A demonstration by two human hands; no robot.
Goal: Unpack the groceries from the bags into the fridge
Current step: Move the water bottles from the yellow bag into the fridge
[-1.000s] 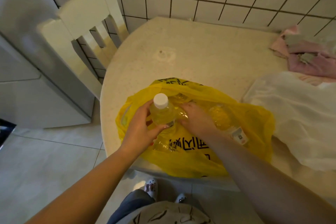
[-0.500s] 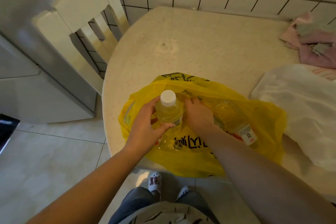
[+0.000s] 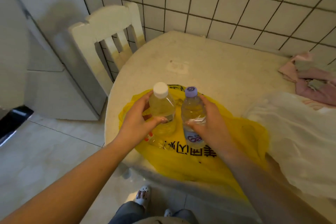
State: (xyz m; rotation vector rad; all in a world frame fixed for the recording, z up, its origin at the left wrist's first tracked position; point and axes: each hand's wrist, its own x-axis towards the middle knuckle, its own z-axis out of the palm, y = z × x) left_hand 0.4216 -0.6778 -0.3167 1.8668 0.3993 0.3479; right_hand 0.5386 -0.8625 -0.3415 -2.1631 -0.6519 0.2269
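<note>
Early stage: left hand (image 3: 138,123) grips white-capped bottle (image 3: 162,109), right hand (image 3: 209,123) grips purple-capped bottle (image 3: 193,109), above yellow bag (image 3: 236,142), center frame. Fridge (image 3: 54,87) left, probably shut; nothing stored.

A white chair (image 3: 109,29) stands at the table's (image 3: 218,71) far left edge; pink cloths (image 3: 312,78) lie at its right edge, against the tiled wall (image 3: 218,5)

Head camera, looking forward and down

A single wide-angle view from the person's head faces steeply down onto the near edge of a round table (image 3: 209,71). Both forearms reach in from below, a tiled wall (image 3: 218,2) fills the top, and the floor (image 3: 45,151) and feet show underneath.
</note>
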